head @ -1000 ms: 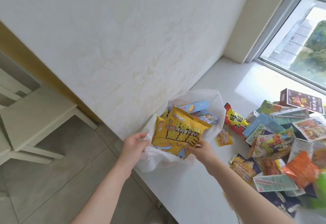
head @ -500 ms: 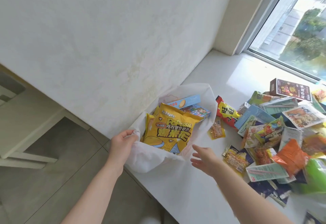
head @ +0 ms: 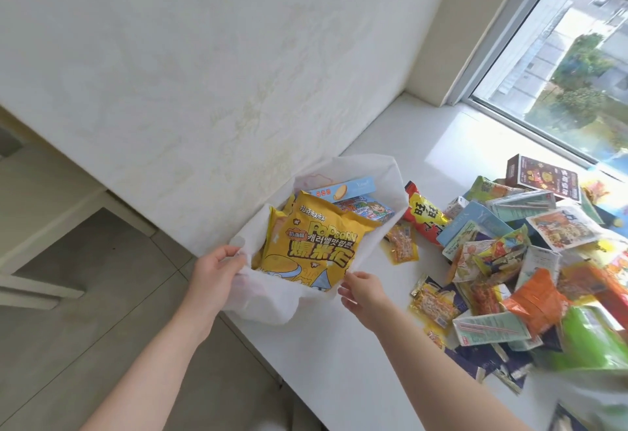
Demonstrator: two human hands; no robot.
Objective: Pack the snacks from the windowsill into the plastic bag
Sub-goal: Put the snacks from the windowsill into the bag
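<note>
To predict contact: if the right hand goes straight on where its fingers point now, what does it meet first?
Probably the near rim of the plastic bag, with the yellow popcorn packet just behind it. The right hand points up-left at that corner; depth is unclear, so it may touch.

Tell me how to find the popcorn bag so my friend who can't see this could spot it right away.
Start at the white windowsill below the window; at its left end sits an open white plastic bag. The popcorn bag lies on top inside it. It is bright yellow with POPCORN in big letters, much larger than the pale blue box behind it.
</note>
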